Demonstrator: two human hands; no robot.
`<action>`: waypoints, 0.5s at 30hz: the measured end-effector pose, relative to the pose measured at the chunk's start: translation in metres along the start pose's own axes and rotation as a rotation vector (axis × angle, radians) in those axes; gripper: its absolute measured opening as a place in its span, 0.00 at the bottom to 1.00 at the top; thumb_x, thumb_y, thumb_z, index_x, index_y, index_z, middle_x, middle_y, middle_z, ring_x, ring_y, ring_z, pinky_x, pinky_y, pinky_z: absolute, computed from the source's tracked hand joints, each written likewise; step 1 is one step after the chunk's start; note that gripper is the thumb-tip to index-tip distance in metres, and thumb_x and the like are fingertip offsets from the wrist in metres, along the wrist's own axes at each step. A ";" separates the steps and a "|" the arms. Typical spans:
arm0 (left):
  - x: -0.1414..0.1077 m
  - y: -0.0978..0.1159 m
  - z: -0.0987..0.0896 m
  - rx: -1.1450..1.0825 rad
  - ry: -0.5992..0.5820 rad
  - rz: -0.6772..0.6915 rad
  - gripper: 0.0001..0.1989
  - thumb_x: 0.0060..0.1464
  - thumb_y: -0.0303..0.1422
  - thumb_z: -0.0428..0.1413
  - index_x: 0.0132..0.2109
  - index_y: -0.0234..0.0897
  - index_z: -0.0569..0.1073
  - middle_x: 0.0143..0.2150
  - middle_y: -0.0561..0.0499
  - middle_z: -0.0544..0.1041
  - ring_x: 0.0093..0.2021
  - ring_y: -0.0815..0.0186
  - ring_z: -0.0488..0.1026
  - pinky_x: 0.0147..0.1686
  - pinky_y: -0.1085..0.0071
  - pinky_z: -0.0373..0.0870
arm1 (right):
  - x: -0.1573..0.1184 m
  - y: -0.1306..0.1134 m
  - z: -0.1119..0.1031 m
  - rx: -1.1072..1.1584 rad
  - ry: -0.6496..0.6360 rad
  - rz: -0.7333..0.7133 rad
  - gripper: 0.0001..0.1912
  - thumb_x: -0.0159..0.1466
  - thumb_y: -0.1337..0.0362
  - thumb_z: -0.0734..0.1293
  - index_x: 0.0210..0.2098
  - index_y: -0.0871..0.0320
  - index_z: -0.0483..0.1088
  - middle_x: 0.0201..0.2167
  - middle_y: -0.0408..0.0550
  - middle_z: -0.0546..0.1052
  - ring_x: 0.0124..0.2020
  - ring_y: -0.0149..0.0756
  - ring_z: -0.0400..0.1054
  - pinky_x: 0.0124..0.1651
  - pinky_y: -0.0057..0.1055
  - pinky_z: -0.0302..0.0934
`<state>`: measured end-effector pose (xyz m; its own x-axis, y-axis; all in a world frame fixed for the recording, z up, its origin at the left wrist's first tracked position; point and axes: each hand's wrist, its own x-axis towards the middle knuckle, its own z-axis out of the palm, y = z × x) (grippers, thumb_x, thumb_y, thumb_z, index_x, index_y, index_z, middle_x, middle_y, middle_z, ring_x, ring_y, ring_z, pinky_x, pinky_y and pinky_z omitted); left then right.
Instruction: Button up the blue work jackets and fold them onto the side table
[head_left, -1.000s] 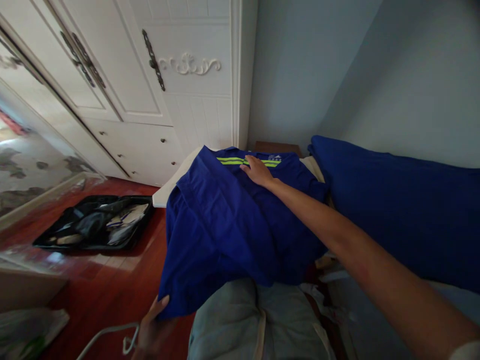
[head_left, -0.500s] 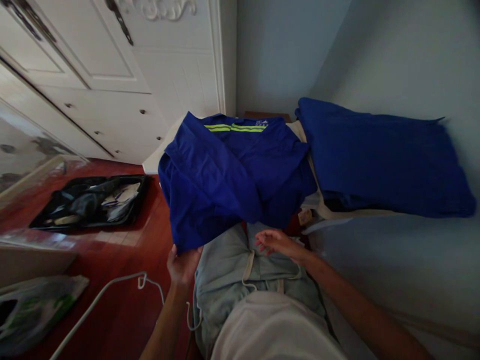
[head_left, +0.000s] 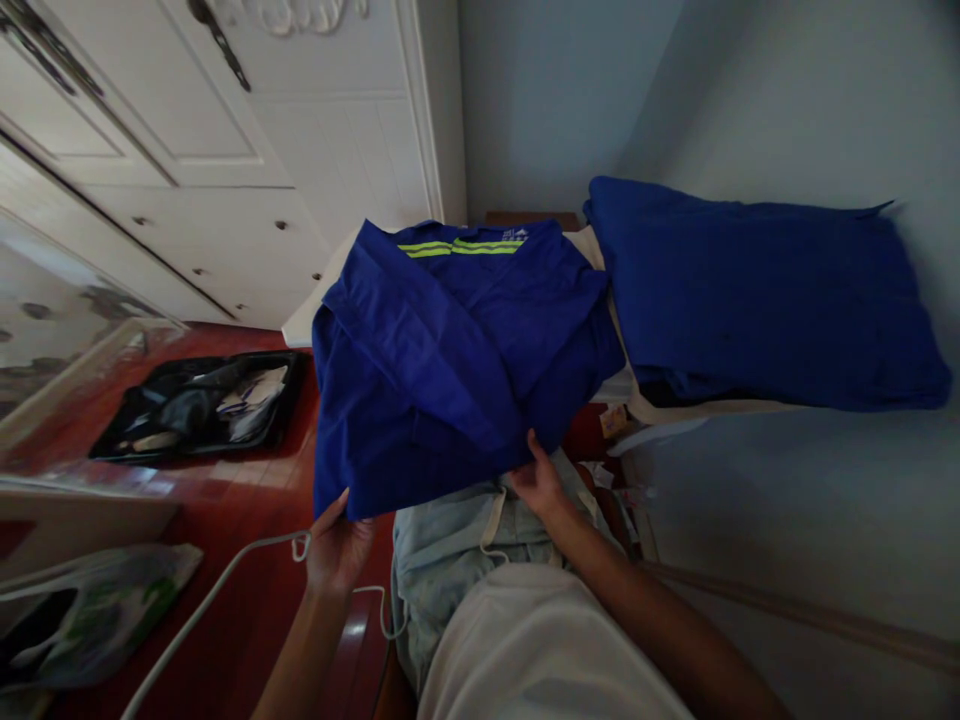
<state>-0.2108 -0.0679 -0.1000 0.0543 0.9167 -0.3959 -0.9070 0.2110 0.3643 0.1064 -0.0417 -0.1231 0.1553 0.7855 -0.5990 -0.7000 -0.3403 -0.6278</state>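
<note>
A dark blue sports top (head_left: pixel 442 360) with yellow-green stripes near its collar is spread in front of me, its sleeves folded across the body. My left hand (head_left: pixel 339 540) grips its near left corner, thumb on top and fingers beneath. At the near edge on the right, my right hand (head_left: pixel 538 482) pinches the hem, its fingers partly hidden under the cloth. The hem is lifted slightly above my grey-green trousers (head_left: pixel 450 540).
A folded blue cloth (head_left: pixel 765 300) lies to the right of the top, by the wall. On the red floor at left are an open black suitcase (head_left: pixel 202 405), a plastic bag (head_left: pixel 105 620) and a white hanger (head_left: pixel 217 590). White cabinets (head_left: pixel 337 150) stand behind.
My right hand has moved from free above my lap to the top's hem and taken hold. The near edge is pulled slightly towards me, with my left hand still on its corner.
</note>
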 end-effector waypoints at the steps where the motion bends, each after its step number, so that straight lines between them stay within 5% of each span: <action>1: 0.000 0.002 -0.003 0.005 0.008 0.013 0.26 0.63 0.20 0.40 0.63 0.39 0.67 0.45 0.44 0.82 0.42 0.63 0.81 0.42 0.72 0.79 | -0.002 -0.002 -0.005 0.007 0.027 -0.033 0.27 0.52 0.46 0.72 0.46 0.51 0.68 0.53 0.44 0.74 0.58 0.36 0.67 0.55 0.36 0.70; 5: 0.003 0.004 -0.012 0.037 0.109 0.059 0.32 0.60 0.15 0.38 0.66 0.40 0.63 0.48 0.45 0.81 0.42 0.63 0.81 0.44 0.70 0.79 | -0.015 -0.020 -0.033 0.076 0.151 -0.094 0.29 0.44 0.59 0.78 0.44 0.52 0.68 0.46 0.41 0.77 0.47 0.37 0.74 0.44 0.33 0.74; 9: 0.005 -0.002 -0.017 0.074 0.164 0.089 0.37 0.56 0.13 0.41 0.69 0.44 0.58 0.55 0.47 0.77 0.54 0.63 0.75 0.59 0.64 0.68 | -0.033 -0.035 -0.056 0.071 0.158 -0.115 0.22 0.44 0.65 0.79 0.37 0.55 0.71 0.38 0.42 0.79 0.37 0.35 0.75 0.37 0.31 0.73; 12: 0.004 -0.012 -0.020 0.070 0.109 0.099 0.33 0.59 0.19 0.45 0.69 0.46 0.59 0.60 0.47 0.73 0.61 0.61 0.68 0.65 0.58 0.59 | -0.044 -0.037 -0.065 0.023 0.167 -0.126 0.18 0.44 0.67 0.79 0.32 0.56 0.71 0.33 0.42 0.79 0.33 0.34 0.74 0.32 0.30 0.72; 15: 0.003 -0.029 -0.022 0.053 0.109 0.046 0.24 0.63 0.29 0.48 0.64 0.45 0.66 0.59 0.46 0.74 0.62 0.59 0.68 0.64 0.56 0.61 | -0.051 -0.036 -0.070 -0.006 0.145 -0.157 0.16 0.45 0.68 0.78 0.30 0.56 0.71 0.33 0.40 0.78 0.33 0.33 0.74 0.32 0.31 0.73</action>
<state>-0.1935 -0.0784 -0.1310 -0.0354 0.8843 -0.4656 -0.8842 0.1894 0.4270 0.1727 -0.1053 -0.1049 0.3616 0.7466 -0.5584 -0.6550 -0.2229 -0.7221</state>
